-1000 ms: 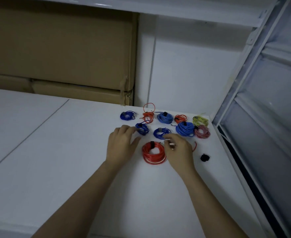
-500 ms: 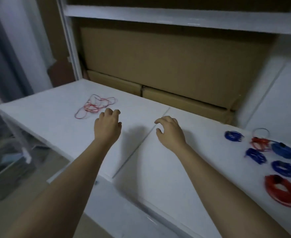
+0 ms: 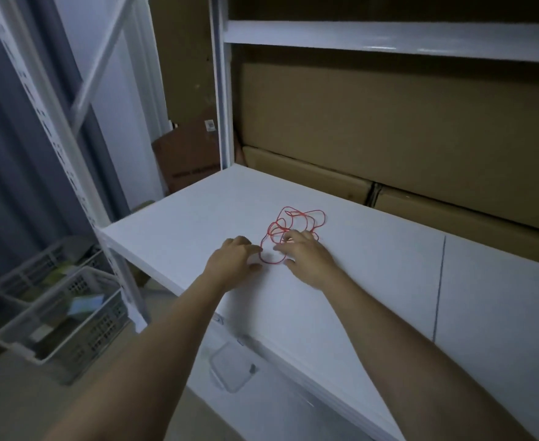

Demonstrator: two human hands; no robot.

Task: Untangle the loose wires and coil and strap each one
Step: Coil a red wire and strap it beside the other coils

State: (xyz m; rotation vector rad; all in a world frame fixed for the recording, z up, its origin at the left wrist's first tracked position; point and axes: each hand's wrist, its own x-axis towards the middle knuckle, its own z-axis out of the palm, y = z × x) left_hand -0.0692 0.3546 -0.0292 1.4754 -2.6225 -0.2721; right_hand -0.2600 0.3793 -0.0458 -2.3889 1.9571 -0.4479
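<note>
A loose red wire point(image 3: 296, 221) lies in tangled loops on the white shelf point(image 3: 373, 265). My left hand point(image 3: 234, 259) rests palm down at the wire's near left loop, fingertips touching it. My right hand point(image 3: 303, 254) lies over the near right part of the tangle, fingers spread on the wire; whether they pinch it is hidden. No coiled bundles are in view.
Cardboard boxes point(image 3: 389, 128) fill the back of the shelf. A white upright post point(image 3: 222, 90) stands at the shelf's far left corner. Grey plastic baskets point(image 3: 58, 313) sit on the floor to the left. A clear lidded tub point(image 3: 233, 367) sits below the shelf's front edge.
I have turned left, away from the strapped coils. Both hands have travelled to the loose red wire and now touch it; earlier they hovered short of it.
</note>
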